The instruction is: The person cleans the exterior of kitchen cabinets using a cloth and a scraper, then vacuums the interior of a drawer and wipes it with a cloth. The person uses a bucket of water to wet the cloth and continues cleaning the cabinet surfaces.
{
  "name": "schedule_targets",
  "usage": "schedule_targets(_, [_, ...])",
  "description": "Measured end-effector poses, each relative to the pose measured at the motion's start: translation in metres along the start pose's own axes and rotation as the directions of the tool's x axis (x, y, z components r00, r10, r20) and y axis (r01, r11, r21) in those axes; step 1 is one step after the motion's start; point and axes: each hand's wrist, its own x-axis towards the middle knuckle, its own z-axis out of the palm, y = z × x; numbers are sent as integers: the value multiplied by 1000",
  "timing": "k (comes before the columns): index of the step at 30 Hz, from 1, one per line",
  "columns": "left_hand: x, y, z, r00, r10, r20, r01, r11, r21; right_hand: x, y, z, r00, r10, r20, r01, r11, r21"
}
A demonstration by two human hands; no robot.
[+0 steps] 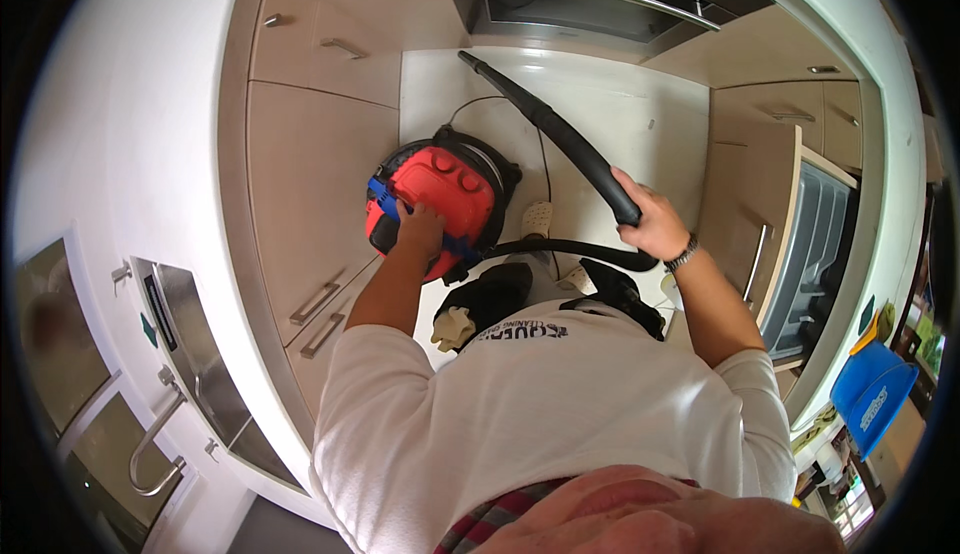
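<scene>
A red canister vacuum cleaner [454, 182] with a black base stands on the floor by the left cabinets. My left hand [421, 230] is on its blue handle [384, 197], fingers curled over it; the palm side is hidden. In my right hand [654, 218] is the bent black tube [577, 145] of the vacuum, which reaches forward and left to a narrow nozzle [472, 61] low near the oven. Below that hand, the black hose [570, 248] curves back towards the canister.
A built-in oven [577, 10] is ahead, with tall cabinets [322, 179] left. On the right, a drawer [806, 254] is pulled out. A black cable [544, 160] trails over the white floor [645, 96]. A sink [202, 336] with a tap [135, 456] and a blue dustpan [874, 396] are at the sides.
</scene>
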Motion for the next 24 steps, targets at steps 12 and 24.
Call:
schedule_targets(12, [-37, 8, 60, 998, 13, -66, -18, 997, -70, 114, -24, 57, 999, -50, 9, 48, 983, 176])
schedule_targets(24, [-46, 19, 60, 999, -31, 22, 33, 996, -82, 15, -22, 34, 968, 71, 241, -106, 985, 135])
